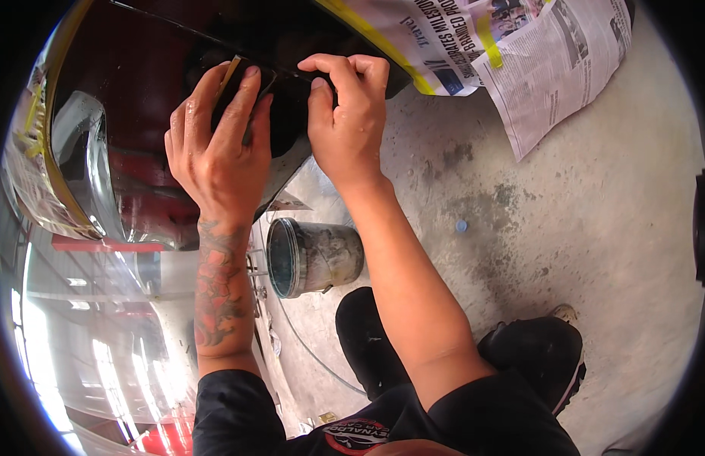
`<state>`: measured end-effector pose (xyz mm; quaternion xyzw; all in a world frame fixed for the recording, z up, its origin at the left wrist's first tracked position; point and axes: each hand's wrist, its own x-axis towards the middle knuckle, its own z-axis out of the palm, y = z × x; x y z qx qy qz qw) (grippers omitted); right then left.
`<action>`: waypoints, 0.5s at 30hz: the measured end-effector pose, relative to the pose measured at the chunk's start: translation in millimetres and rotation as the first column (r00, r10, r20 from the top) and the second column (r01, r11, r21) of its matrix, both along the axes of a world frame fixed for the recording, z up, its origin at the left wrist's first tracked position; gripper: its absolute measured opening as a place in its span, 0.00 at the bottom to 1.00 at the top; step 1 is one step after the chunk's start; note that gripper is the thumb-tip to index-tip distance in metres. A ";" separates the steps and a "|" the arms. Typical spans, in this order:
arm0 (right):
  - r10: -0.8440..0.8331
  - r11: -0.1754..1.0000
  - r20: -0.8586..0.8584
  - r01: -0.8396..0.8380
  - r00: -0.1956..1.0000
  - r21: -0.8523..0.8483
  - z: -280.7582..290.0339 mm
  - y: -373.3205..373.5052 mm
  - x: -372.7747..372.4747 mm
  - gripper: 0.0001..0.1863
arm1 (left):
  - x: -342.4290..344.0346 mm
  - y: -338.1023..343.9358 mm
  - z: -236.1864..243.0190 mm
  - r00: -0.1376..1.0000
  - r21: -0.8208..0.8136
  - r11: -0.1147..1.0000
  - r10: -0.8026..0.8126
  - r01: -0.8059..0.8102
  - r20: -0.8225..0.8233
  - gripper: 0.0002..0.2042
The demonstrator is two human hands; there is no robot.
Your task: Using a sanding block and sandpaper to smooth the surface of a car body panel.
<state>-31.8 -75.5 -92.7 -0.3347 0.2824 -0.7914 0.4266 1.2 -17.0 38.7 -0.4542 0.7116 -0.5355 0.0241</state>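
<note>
My left hand (219, 140) grips a dark pad with a yellowish edge (230, 83) against the glossy dark car panel (139, 68). Wet-looking droplets show on my fingers. My right hand (347, 121) is curled on the same panel, a little right of the pad, with its thumb and index finger bent toward a seam. Whatever the right fingers may hold is hidden. Yellow masking tape (367, 42) runs along the panel's upper right edge, holding printed paper (550, 91) that hangs over the floor.
A grimy bucket (314, 258) stands below the panel, beside a thin hose (307, 349). A small blue cap (461, 226) lies on the stained concrete floor (611, 228). Glossy bodywork (101, 304) curves along the lower left. My black shoe (535, 353) is at lower right.
</note>
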 end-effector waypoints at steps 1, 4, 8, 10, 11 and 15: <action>0.001 1.000 0.004 -0.001 1.000 0.003 0.2 0.0 0.7 0.16 | 0.1 0.0 0.3 1.000 0.004 1.000 -0.003 0.003 0.000 0.17; -0.010 1.000 0.009 0.010 1.000 0.000 0.3 -0.6 2.0 0.17 | -1.4 0.2 -1.4 1.000 0.065 0.998 0.006 -0.005 -0.021 0.17; -0.011 1.000 -0.004 0.011 1.000 0.004 -0.5 -0.6 2.2 0.18 | -6.2 -6.2 9.2 0.997 0.022 0.997 -0.076 0.077 -0.032 0.17; 0.000 1.000 0.003 -0.001 1.000 0.008 -0.4 -0.4 2.1 0.19 | -8.6 -8.4 12.6 0.997 0.028 0.997 -0.075 0.075 0.000 0.17; -0.004 1.000 0.005 0.004 1.000 0.003 -0.4 -0.9 1.8 0.19 | -8.8 -6.3 10.7 0.997 0.029 0.997 -0.073 0.073 0.002 0.17; 0.023 1.000 0.000 -0.023 1.000 0.014 1.1 1.6 0.8 0.21 | -10.8 -3.5 10.0 1.000 0.076 0.997 -0.021 0.023 -0.022 0.18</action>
